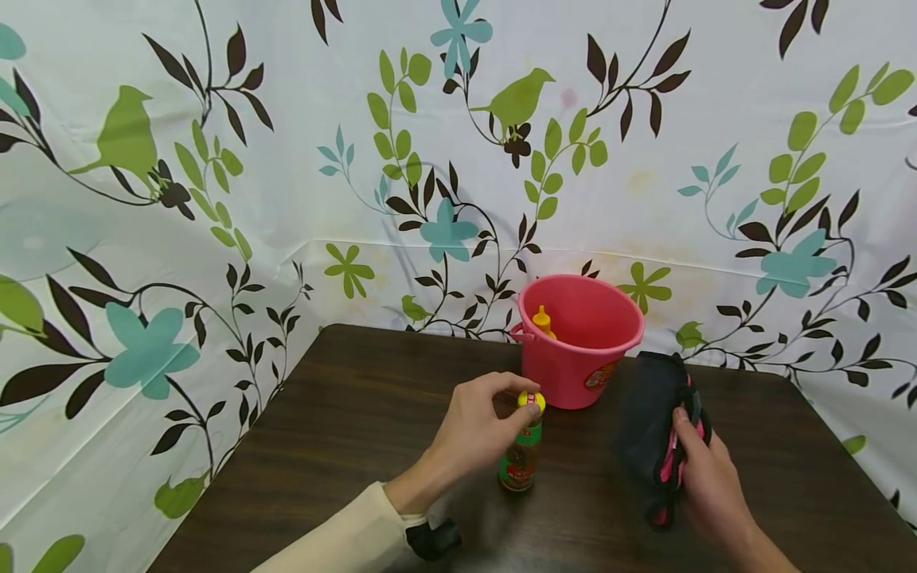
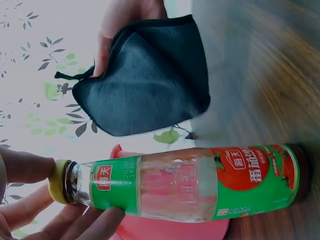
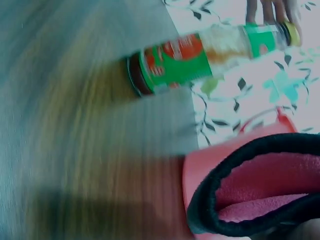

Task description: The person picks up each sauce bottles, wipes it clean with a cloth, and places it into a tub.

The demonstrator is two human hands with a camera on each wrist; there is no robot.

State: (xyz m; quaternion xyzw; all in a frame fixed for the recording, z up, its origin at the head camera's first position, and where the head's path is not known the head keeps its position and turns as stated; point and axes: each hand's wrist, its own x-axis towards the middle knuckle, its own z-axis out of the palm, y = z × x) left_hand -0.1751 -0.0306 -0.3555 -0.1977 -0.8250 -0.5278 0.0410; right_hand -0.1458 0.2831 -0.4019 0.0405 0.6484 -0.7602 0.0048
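Observation:
A glass ketchup bottle [image 1: 520,458] with a yellow cap and green-and-red label stands upright on the table. Only reddish smears show inside the glass in the left wrist view. My left hand [image 1: 476,422] pinches its cap between thumb and fingers; other fingertips lie along the neck label [image 2: 117,172]. To the right, my right hand [image 1: 709,477] grips a black, leathery pouch-like item [image 1: 648,430] by its edge, held up off the table. The right wrist view shows its opening, with a pink fleecy lining [image 3: 265,185]; its exact kind is unclear.
A pink bucket [image 1: 562,374] stands behind the bottle, near the table's back edge. Inside it a yellow nozzle-topped bottle [image 1: 542,320] shows. The dark wooden table [image 1: 344,398] meets a patterned curtain [image 1: 286,183] at its back and left.

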